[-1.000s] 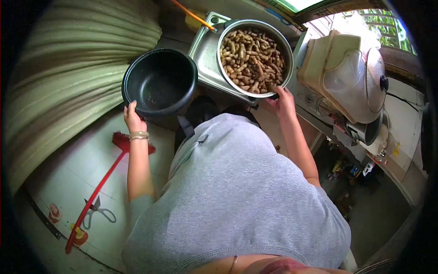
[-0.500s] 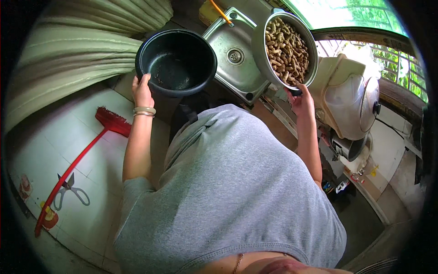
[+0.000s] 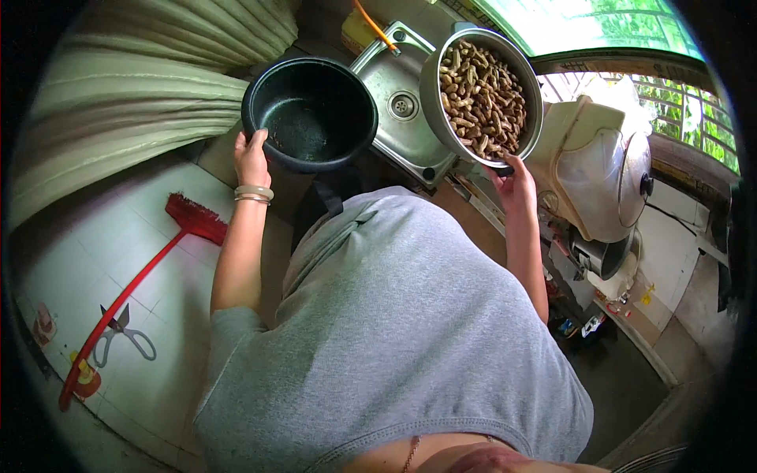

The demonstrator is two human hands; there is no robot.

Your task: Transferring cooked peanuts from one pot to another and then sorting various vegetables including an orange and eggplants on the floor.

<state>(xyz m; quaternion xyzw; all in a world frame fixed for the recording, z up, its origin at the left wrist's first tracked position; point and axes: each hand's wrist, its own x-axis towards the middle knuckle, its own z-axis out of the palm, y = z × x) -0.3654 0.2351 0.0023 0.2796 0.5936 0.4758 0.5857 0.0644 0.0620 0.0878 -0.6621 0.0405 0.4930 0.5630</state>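
- Head camera, far left: we are seeing a red broom (image 3: 195,218) and grey-handled scissors (image 3: 120,322) against pale tiles, with a pale green curtain (image 3: 158,114) hanging in folds.
- Our left hand (image 3: 252,162) is gripping the near left rim of a round black bowl (image 3: 311,114), the thumb pressing over the edge and a finger showing at the outer wall. Its other fingers are hidden, so we are not able to tell how they are spread.
- That bowl is opening up toward us, showing a dark inside with a few small specks at the bottom.
- Just right of it, a metal sink (image 3: 398,132) is showing a round drain (image 3: 403,105), and an orange hose (image 3: 372,25) is pointing in over the far corner.
- A round metal pot (image 3: 434,110) is overlapping the sink's right side in this view, and a heap of peanuts in their shells (image 3: 485,98) is covering its whole inside.
- Our right hand (image 3: 516,185) is pinching the pot's near edge at a dark handle (image 3: 497,168), thumb on top, other fingers curling underneath.
- Farther right, a round lid (image 3: 635,181) is sitting against a cream-coloured container (image 3: 568,150); we are not managing to see its contents.
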